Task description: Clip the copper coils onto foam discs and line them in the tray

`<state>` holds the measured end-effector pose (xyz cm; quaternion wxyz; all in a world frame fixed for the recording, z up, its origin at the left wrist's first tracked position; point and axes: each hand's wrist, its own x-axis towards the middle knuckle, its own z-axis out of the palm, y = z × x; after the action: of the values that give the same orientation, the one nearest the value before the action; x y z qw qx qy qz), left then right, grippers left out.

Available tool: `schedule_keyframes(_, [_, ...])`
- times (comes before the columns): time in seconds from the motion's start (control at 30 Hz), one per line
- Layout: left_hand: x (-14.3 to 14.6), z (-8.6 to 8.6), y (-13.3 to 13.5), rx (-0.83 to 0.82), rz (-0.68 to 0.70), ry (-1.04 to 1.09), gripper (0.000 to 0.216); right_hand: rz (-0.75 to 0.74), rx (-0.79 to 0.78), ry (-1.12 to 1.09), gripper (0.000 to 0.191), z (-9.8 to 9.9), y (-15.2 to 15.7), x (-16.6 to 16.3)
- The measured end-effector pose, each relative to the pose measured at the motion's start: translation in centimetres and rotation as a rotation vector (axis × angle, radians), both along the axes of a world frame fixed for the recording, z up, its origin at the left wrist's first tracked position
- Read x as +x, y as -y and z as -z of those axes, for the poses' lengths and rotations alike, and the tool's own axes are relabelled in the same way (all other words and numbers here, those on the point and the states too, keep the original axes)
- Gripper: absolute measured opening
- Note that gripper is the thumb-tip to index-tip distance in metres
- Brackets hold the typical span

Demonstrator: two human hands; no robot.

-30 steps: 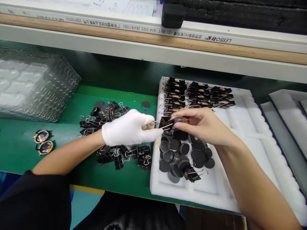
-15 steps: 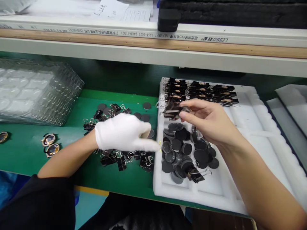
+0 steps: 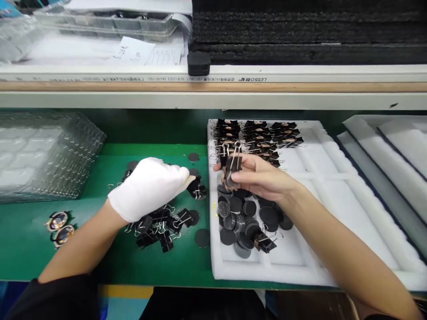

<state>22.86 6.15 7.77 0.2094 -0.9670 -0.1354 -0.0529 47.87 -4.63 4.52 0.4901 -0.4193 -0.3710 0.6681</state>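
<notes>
Curling the gloved left hand [image 3: 150, 189] beside a loose clip [image 3: 199, 189], impossible to tell if grasping it; pinching a binder clip [image 3: 234, 162] in the right hand [image 3: 262, 175] above a white tray [image 3: 215, 258], with pale floor rightward; stopping short of the shelf edge [image 3: 133, 101].

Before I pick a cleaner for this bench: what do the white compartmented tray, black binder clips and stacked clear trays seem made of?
White compartmented tray: probably matte plastic foam, being thick, soft-looking and rounded. Black binder clips: likely coated metal, dark with shiny silvery wire handles. Stacked clear trays: apparently thin, glossy plastic; see-through with bright glints.
</notes>
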Motion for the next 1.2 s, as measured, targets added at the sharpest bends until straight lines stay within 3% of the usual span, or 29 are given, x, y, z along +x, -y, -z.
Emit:
schedule_keyframes(0.13, [-0.2, -0.9, -0.1, 0.112, -0.023, 0.165, 0.046, -0.201, 0.126, 0.323, 0.029, -0.1, 0.8, -1.1])
schedule_keyframes(0.27, [0.1, 0.0, -0.4, 0.069, -0.078, 0.358, 0.043, -0.165, 0.300, 0.573, 0.023, 0.8, 1.3, -2.9])
schedule_keyframes(0.37, [0.7, 1.4, -0.5, 0.044, -0.108, 0.598, 0.041, -0.082, 0.364, 0.569, 0.021, 1.6, 1.3, -4.2])
schedule_keyframes(0.47, [1.1, 2.3, -0.4, 0.139, -0.127, 0.756, 0.035, -0.022, 0.395, 0.477, 0.019, 1.9, 1.5, -5.1])
schedule_keyframes(0.63, [1.1, 2.1, 0.8, 0.319, -0.163, 0.689, 0.039, 0.025, 0.492, 0.655, 0.023, 1.3, 2.3, -6.0])
schedule_keyframes(0.83, [1.2, 1.8, 2.4, 0.337, -0.192, 0.534, 0.042, -0.081, 0.482, 0.868, 0.029, 0.1, 3.2, -6.1])
schedule_keyframes(1.1, [1.3, 1.4, 0.3, 0.225, -0.015, 0.594, 0.046, -0.234, 0.476, 0.640, 0.031, -1.0, 2.7, -4.2])
schedule_keyframes(1.2, [1.1, 1.2, 0.3, 0.154, -0.044, 0.535, 0.046, -0.264, 0.472, 0.708, 0.029, -1.5, 2.9, -3.8])
